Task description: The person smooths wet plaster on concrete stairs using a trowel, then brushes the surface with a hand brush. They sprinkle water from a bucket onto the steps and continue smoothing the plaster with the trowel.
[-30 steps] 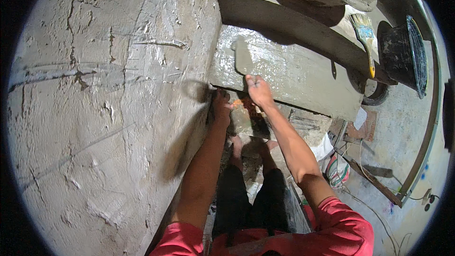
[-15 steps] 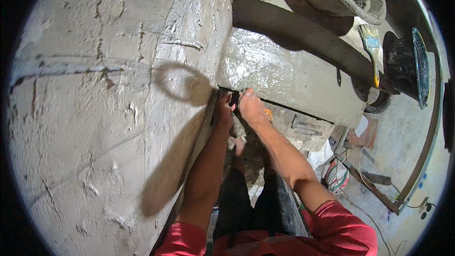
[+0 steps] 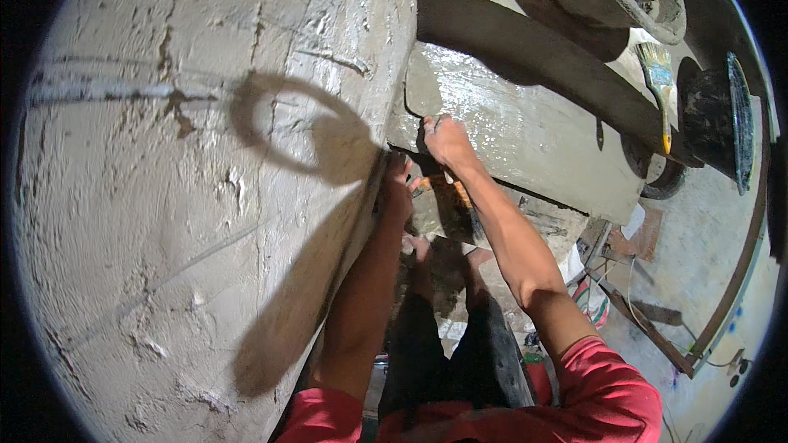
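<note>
My right hand [image 3: 449, 141] is closed over the front edge of the wet grey cement ledge [image 3: 533, 127]. It grips what looks like a trowel, whose cement-grey blade [image 3: 423, 86] lies on the ledge by the wall corner; a pale handle end shows under the hand. Lower and to the left, my left hand [image 3: 400, 180] is beside the rough plastered wall [image 3: 205, 221], just below the ledge's edge. Its fingers are apart, partly shadowed, with nothing visible in them. An orange item [image 3: 458, 192], partly hidden by my right forearm, lies on the lower step.
On the right stand a cement-crusted basin [image 3: 648, 0], a paintbrush [image 3: 658, 90] with a yellow handle tip, and a black bucket [image 3: 710, 115]. My bare feet [image 3: 420, 248] are below the ledge. Boards and cords lie on the floor at the lower right.
My right hand has moved up and slightly right from the ledge's front edge onto its surface, and the grey blade now shows there. The left hand remains by the corner. The view has shifted slightly.
</note>
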Tool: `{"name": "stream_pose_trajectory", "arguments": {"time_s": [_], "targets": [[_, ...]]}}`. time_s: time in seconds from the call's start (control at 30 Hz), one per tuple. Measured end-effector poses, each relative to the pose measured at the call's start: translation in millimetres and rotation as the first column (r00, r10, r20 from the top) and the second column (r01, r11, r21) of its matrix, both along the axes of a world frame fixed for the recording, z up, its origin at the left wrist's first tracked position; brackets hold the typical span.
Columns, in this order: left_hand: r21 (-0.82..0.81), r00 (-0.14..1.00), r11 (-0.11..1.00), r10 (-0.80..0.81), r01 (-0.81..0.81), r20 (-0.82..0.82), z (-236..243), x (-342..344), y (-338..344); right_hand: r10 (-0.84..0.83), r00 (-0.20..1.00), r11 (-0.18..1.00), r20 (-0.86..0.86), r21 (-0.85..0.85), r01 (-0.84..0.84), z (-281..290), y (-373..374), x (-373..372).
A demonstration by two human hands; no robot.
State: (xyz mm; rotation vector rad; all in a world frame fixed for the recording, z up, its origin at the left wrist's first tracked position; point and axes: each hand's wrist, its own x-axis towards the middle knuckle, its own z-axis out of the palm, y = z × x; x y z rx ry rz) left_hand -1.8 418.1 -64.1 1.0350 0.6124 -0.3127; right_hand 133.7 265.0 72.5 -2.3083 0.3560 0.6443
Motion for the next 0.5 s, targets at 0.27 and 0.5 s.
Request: {"name": "stream_pose_trajectory", "arguments": {"time_s": [0.27, 0.5], "targets": [[0.111, 0.985, 0.994, 0.039, -0.02, -0.166, 0, 5, -4, 0.312, 0.95, 0.913, 0.034, -0.289, -0.289, 20, -51, -61], [0.009, 0.908, 0.984, 0.166, -0.176, -0.384, 40, 10, -13, 0.705, 0.704, 0.644, 0.081, -0.488, -0.589, 17, -103, -29]]}}
